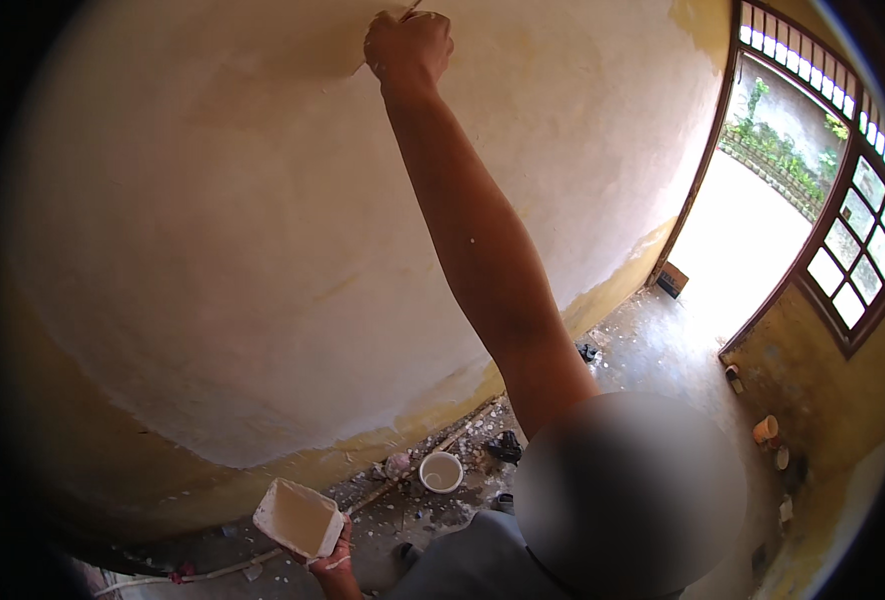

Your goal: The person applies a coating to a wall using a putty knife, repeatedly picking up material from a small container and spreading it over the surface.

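My right hand [408, 45] is raised high against the pale, patchy plastered wall [213, 250], its fingers closed on a thin flat tool [413, 8] that is mostly hidden behind them. Low at the left, my left hand [335, 555] grips a rectangular container [295, 518] crusted with white material, with a smooth beige surface inside. On the littered floor below the wall, a round white bucket [441, 472] stands just right of that container.
A long pole [463, 425] and dark scraps [505, 448] lie along the wall's foot. At the right are an open doorway [738, 230], a paned window [858, 240] and small containers [765, 430] by the yellow wall [803, 370]. A cardboard piece [673, 280] sits near the doorway.
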Tool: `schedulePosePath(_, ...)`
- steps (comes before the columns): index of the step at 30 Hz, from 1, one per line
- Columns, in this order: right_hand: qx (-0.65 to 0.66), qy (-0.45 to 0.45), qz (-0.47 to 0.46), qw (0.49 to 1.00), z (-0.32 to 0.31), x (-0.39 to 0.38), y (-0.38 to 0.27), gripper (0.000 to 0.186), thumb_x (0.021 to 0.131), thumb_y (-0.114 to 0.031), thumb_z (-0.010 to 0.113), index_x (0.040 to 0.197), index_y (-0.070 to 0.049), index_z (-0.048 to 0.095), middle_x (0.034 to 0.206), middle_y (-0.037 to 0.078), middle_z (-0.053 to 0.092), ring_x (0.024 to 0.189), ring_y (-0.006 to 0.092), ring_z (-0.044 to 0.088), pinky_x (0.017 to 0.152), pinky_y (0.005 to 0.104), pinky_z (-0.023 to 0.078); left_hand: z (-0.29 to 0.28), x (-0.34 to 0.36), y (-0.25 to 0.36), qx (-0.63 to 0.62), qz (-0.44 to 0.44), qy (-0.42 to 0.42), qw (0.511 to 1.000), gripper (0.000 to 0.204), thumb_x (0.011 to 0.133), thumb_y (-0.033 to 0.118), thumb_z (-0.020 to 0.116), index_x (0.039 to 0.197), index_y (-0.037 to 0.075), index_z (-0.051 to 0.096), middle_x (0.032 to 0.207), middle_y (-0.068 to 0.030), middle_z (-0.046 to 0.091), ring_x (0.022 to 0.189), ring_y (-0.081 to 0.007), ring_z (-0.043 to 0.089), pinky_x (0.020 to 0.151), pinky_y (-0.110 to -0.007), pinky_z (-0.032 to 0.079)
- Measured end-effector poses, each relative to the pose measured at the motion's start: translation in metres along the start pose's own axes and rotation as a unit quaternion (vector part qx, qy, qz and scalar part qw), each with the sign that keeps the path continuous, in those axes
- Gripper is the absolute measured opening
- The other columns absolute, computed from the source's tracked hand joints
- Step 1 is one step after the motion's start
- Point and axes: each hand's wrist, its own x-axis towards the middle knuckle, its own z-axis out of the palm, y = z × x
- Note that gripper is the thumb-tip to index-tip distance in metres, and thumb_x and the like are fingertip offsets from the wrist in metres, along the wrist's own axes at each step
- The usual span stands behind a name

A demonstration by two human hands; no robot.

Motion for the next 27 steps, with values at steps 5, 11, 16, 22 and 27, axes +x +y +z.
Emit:
schedulePosePath(5, 0.395, -0.002, 0.126, 0.91, -0.041, 0.046, 0.018, 0.022, 0.089, -0.012, 0.056, 0.101, 0.007, 0.055, 0.104, 0.02, 0.063, 0.089, 0.0295, 0.066, 0.076, 0.0402, 0.061, -0.006, 0.002, 0.001, 0.001, -0.007, -0.039, 0.999, 0.071, 0.087, 0.068, 0.049, 0.143, 0.025, 0.043, 0.141, -0.0068, 0.052, 0.124, -0.039, 0.052, 0.091, -0.071, 0.044)
schedulePosePath(11, 0.392, 0.114, 0.047, 0.912, -0.104, 0.085, 0.026, 0.021, 0.094, -0.007, 0.051, 0.107, 0.01, 0.052, 0.109, 0.02, 0.06, 0.089, 0.0304, 0.066, 0.08, 0.0441, 0.062, -0.007, 0.008, -0.009, -0.006, -0.012, -0.093, 0.996, 0.074, 0.086, 0.07, 0.048, 0.145, 0.026, 0.042, 0.143, -0.0061, 0.051, 0.127, -0.0381, 0.05, 0.093, -0.071, 0.043)
schedulePosePath(16, -0.116, 0.273, -0.349, 0.889, -0.075, 0.079, 0.051, 0.02, 0.08, 0.0, 0.061, 0.1, -0.002, 0.068, 0.092, 0.018, 0.069, 0.088, 0.0325, 0.067, 0.079, 0.0447, 0.052, 0.001, 0.006, -0.012, -0.005, -0.017, -0.075, 0.997, 0.074, 0.086, 0.07, 0.049, 0.144, 0.025, 0.043, 0.141, -0.0058, 0.052, 0.127, -0.0384, 0.051, 0.094, -0.07, 0.043)
schedulePosePath(22, -0.332, 0.076, -0.423, 0.84, -0.064, 0.081, 0.143, 0.037, 0.076, 0.002, 0.065, 0.108, -0.015, 0.071, 0.095, 0.011, 0.07, 0.089, 0.0296, 0.068, 0.077, 0.0399, 0.058, 0.014, 0.002, -0.017, 0.017, -0.008, -0.09, 0.996, 0.074, 0.082, 0.072, 0.053, 0.138, 0.022, 0.05, 0.135, -0.0065, 0.058, 0.122, -0.0393, 0.055, 0.095, -0.07, 0.042)
schedulePosePath(27, -0.28, 0.068, -0.51, 0.811, -0.146, 0.062, 0.21, 0.033, 0.079, 0.001, 0.062, 0.108, -0.014, 0.07, 0.098, 0.012, 0.071, 0.095, 0.032, 0.067, 0.084, 0.0422, 0.054, 0.003, 0.007, -0.018, -0.028, 0.0, -0.013, 1.0, 0.077, 0.082, 0.072, 0.054, 0.137, 0.018, 0.051, 0.134, -0.0079, 0.058, 0.119, -0.0394, 0.056, 0.093, -0.068, 0.045)
